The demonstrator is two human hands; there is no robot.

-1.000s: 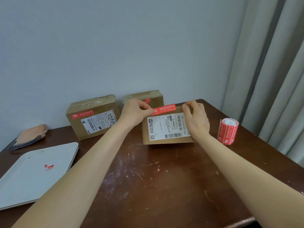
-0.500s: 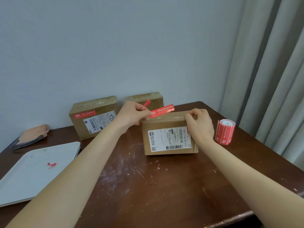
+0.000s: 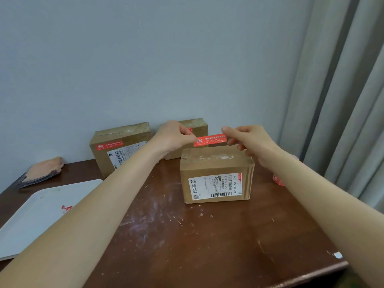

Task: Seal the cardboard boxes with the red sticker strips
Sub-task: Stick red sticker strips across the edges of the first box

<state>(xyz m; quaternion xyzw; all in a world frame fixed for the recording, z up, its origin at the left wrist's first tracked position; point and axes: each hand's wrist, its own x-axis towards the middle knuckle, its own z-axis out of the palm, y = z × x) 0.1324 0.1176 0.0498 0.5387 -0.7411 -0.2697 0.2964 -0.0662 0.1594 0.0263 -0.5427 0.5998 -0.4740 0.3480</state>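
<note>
A red sticker strip (image 3: 210, 140) hangs stretched in the air just above the back edge of a cardboard box (image 3: 216, 175) with a white shipping label facing me. My left hand (image 3: 174, 137) pinches the strip's left end. My right hand (image 3: 251, 142) pinches its right end. Behind stand two more boxes: one at the left (image 3: 118, 146) with a red strip stuck on its front, and one (image 3: 197, 126) partly hidden by my hands, with a bit of red on it.
A roll of red stickers (image 3: 278, 180) peeks out behind my right forearm. A white tray (image 3: 37, 213) with a red scrap lies at the left, a folded cloth (image 3: 41, 170) behind it. Curtains hang at the right. The wooden table (image 3: 187, 235) ends close to me.
The right hand left the box's top right corner and took the strip's right end. The strip rose above the box, held by both hands. The camera view shifted closer.
</note>
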